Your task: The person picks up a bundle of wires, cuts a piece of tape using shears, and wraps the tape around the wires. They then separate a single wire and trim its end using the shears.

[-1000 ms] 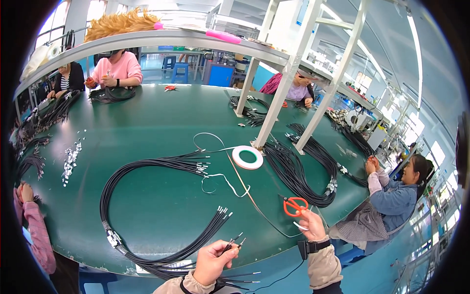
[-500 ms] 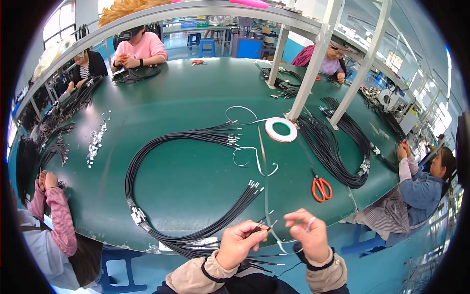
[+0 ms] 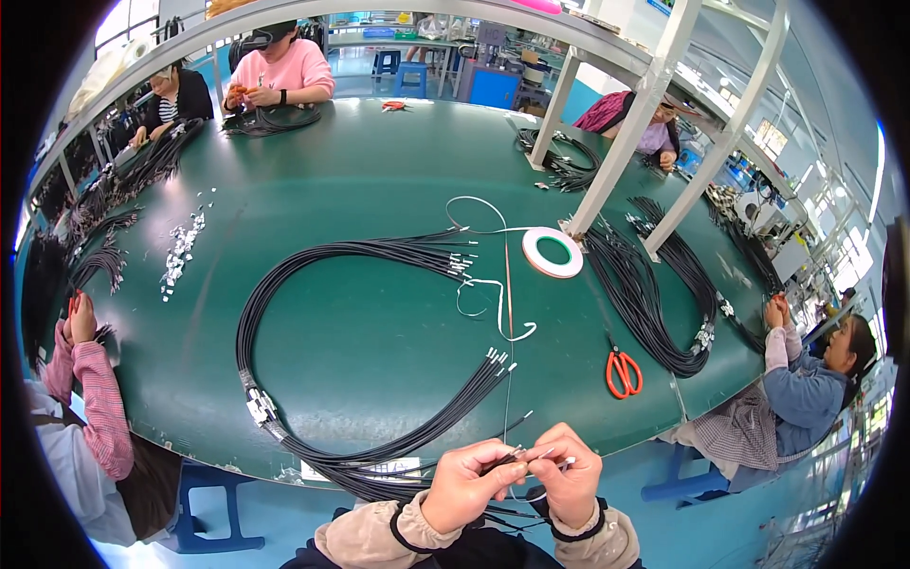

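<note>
My left hand [image 3: 466,484] and my right hand [image 3: 567,476] meet at the near edge of the green table [image 3: 360,171], both pinching the metal-tipped end of a thin black cable [image 3: 512,459]. A strip of white tape [image 3: 508,313] runs from my fingers up the table to a white tape roll [image 3: 553,252]. A large looped bundle of black cables [image 3: 284,313] with metal terminals lies just ahead of my hands, curving down over the table edge. Orange-handled scissors [image 3: 623,372] lie to the right of my hands.
More black cable bundles [image 3: 654,294] lie at the right near two slanted white posts [image 3: 621,142]. Small metal parts [image 3: 180,251] are scattered at the left. Other people sit around the table: a person [image 3: 806,398] at right, another person [image 3: 81,417] at left, several at the far side.
My right hand left the scissors on the table and came in to join my left hand on the cable end. The view shifted so the table sits more centred.
</note>
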